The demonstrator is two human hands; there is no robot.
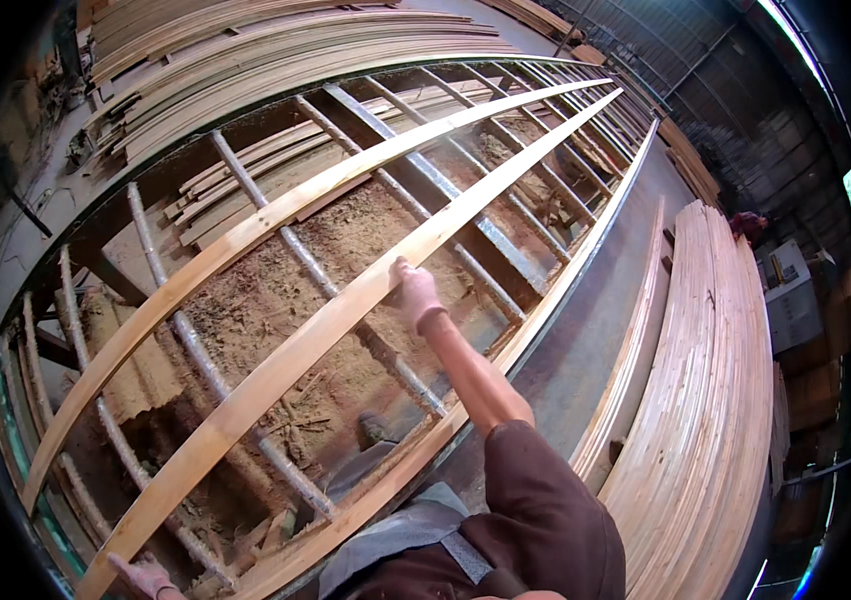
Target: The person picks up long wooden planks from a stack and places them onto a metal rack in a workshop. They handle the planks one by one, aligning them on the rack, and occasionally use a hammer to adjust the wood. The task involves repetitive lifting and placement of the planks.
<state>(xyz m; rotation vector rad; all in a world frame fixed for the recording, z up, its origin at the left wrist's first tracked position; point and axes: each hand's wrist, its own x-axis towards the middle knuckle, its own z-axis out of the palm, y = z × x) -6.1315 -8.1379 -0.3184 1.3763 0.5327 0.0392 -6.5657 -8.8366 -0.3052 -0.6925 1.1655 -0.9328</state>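
Note:
A long pale wooden plank [308, 343] stretches from the near left to the far right across a frame of metal rollers. My right hand [418, 293], in what looks like a pale pink glove, is closed on the plank's right edge partway along it. At the lower left my left hand [144, 577] grips the same plank close to its near end; some of its fingers are hidden. To the left, a second long plank [236, 238] lies across the rollers, apart from the first and touched by neither hand.
Under the metal rollers [306, 258], sawdust [346, 240] and loose wood pieces cover the ground. A wooden rail [426, 448] edges the frame in front of me. A large stack of boards [696, 390] stands on the right; more boards [276, 70] lie beyond the frame.

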